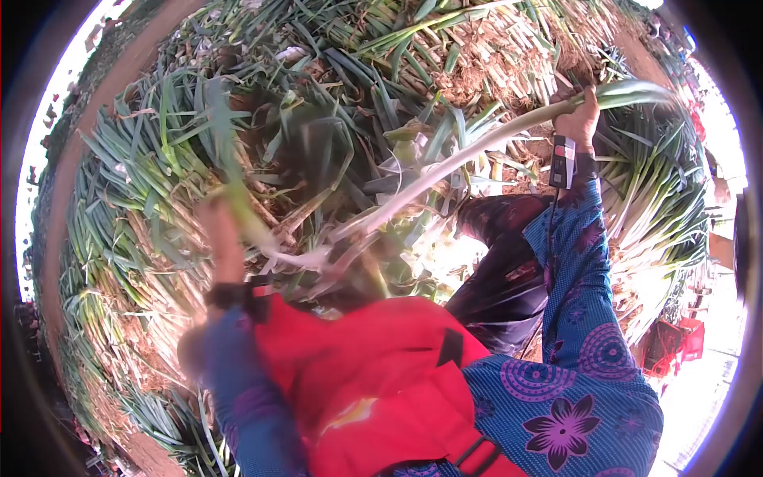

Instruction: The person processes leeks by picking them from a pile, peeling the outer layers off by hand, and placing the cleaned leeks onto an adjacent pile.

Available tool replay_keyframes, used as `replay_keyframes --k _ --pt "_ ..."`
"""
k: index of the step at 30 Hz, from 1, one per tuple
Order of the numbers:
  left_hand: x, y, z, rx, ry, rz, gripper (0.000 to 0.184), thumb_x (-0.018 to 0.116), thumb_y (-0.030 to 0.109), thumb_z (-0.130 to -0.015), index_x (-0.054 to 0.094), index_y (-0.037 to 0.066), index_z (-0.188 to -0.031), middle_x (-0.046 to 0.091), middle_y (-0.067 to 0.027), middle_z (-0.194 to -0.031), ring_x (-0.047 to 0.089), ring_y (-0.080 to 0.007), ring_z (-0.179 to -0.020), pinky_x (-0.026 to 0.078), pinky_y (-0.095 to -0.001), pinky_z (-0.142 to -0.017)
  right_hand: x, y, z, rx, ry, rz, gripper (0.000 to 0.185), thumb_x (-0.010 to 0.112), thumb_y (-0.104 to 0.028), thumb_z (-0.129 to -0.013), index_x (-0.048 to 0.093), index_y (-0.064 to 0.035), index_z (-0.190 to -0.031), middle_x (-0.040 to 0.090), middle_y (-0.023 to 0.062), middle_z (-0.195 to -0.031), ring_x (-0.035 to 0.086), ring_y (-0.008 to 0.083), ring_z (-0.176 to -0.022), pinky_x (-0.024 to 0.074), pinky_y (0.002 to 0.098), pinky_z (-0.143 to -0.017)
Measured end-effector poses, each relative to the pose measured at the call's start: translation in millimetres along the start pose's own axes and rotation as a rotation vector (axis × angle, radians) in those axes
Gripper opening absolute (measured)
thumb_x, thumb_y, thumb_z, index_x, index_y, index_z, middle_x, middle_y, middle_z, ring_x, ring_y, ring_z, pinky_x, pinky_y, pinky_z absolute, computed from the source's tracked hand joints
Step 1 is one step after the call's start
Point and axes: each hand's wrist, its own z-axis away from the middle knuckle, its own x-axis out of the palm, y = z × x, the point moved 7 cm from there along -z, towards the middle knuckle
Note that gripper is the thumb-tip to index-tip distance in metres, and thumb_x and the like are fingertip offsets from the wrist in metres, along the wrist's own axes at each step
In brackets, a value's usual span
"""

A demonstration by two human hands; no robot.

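My right hand [579,115] is closed round the upper part of a long green onion [469,155]. Its green tops stick out past my fist, while the white shaft slants down to the left in front of me. On the other side, my left hand [218,226] is smeared by motion, its fingers seemingly wrapped round a blurred green onion leaf [246,215]. A pale end of that leaf trails toward the root end of the white shaft; whether the two are joined I cannot tell.
Green onions [151,175] lie heaped on my left, with another pile [652,191] on my right and more bundles [501,63] ahead, roots and soil showing. Loose leaves [326,135] litter the middle. A red crate [671,346] stands at lower right.
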Motion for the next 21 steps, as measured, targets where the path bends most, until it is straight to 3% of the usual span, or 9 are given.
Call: replay_keyframes --k 1,2,3,5,7,8,12,18,21 --pt "46.0 49.0 30.6 0.008 -0.13 -0.016 0.025 0.062 0.02 -0.087 0.066 0.001 -0.103 0.066 -0.0103 -0.089 0.061 -0.0183 -0.074 0.049 -0.0336 -0.066 5.7 2.4 -0.4 -0.005 -0.026 -0.012 0.029 0.058 -0.036 -0.092 0.047 -0.0108 -0.082 0.045 0.002 -0.067 0.044 0.017 -0.059 0.0421 0.0344 -0.058" --pt "82.3 46.1 42.1 0.385 -0.232 -0.024 0.031 0.063 0.024 -0.088 0.064 0.003 -0.111 0.066 -0.0118 -0.103 0.062 -0.0196 -0.088 0.05 -0.0324 -0.077 8.1 5.9 -4.3 0.004 -0.067 -0.015 0.027 0.057 -0.034 -0.092 0.048 -0.0104 -0.083 0.045 0.0019 -0.067 0.044 0.0175 -0.059 0.042 0.0345 -0.058" --pt "118.4 95.5 81.4 -0.055 -0.65 0.159 0.04 0.067 0.024 -0.086 0.059 0.005 -0.121 0.061 -0.016 -0.117 0.057 -0.0234 -0.109 0.045 -0.0331 -0.093 19.3 7.5 5.0 0.002 -0.081 -0.018 0.026 0.057 -0.032 -0.092 0.048 -0.0096 -0.083 0.045 0.0024 -0.068 0.044 0.0179 -0.059 0.0419 0.0347 -0.059" --pt "158.8 96.4 125.3 0.012 -0.94 0.049 0.048 0.069 0.021 -0.084 0.055 0.004 -0.127 0.06 -0.0151 -0.119 0.055 -0.0231 -0.113 0.043 -0.0326 -0.097 23.8 10.3 4.5 0.027 -0.156 -0.046 0.026 0.057 -0.031 -0.092 0.047 -0.0083 -0.084 0.045 0.0033 -0.069 0.045 0.0181 -0.061 0.0418 0.0348 -0.059" --pt "169.2 97.6 156.9 0.05 -1.152 -0.064 0.052 0.07 0.02 -0.083 0.053 0.001 -0.129 0.06 -0.011 -0.117 0.06 -0.0193 -0.103 0.045 -0.0301 -0.092 24.5 8.2 6.4 0.026 -0.131 -0.036 0.026 0.057 -0.031 -0.092 0.047 -0.0075 -0.085 0.045 0.0037 -0.07 0.044 0.018 -0.062 0.0417 0.0351 -0.059" --pt "168.7 94.1 169.7 -0.243 -1.18 0.15 0.046 0.069 0.019 -0.085 0.056 -0.002 -0.125 0.062 -0.0075 -0.112 0.061 -0.0149 -0.096 0.046 -0.0269 -0.088 25.6 6.7 7.5 0.025 -0.12 -0.031 0.026 0.056 -0.03 -0.092 0.047 -0.007 -0.085 0.045 0.0039 -0.07 0.044 0.018 -0.062 0.0417 0.0352 -0.06" --pt "163.8 79.5 164.6 -0.326 -1.09 0.215 0.029 0.063 0.01 -0.089 0.063 -0.003 -0.115 0.066 -0.0048 -0.1 0.058 -0.0095 -0.094 0.046 -0.0258 -0.085 29.6 0.7 12.6 -0.003 -0.122 -0.004 0.025 0.052 -0.029 -0.094 0.046 -0.0064 -0.085 0.044 0.0037 -0.07 0.044 0.0176 -0.063 0.0413 0.0351 -0.06" --pt "161.6 66.8 169.8 -0.288 -1.103 0.073 0.024 0.062 0.01 -0.089 0.065 -0.004 -0.108 0.067 -0.0043 -0.085 0.059 -0.0091 -0.072 0.049 -0.026 -0.065 33.6 4.8 11.9 0.004 -0.112 -0.003 0.026 0.052 -0.03 -0.094 0.047 -0.0063 -0.084 0.044 0.0035 -0.071 0.043 0.0175 -0.063 0.0403 0.0343 -0.061" --pt "163.7 71.9 173.2 -0.156 -1.049 0.148 0.021 0.061 0.008 -0.088 0.066 -0.005 -0.104 0.067 -0.0051 -0.077 0.058 -0.0094 -0.064 0.048 -0.0269 -0.058 35.3 4.5 8.4 0.001 -0.134 0.039 0.027 0.053 -0.031 -0.094 0.047 -0.0064 -0.084 0.044 0.0032 -0.07 0.042 0.0177 -0.062 0.04 0.0343 -0.061"
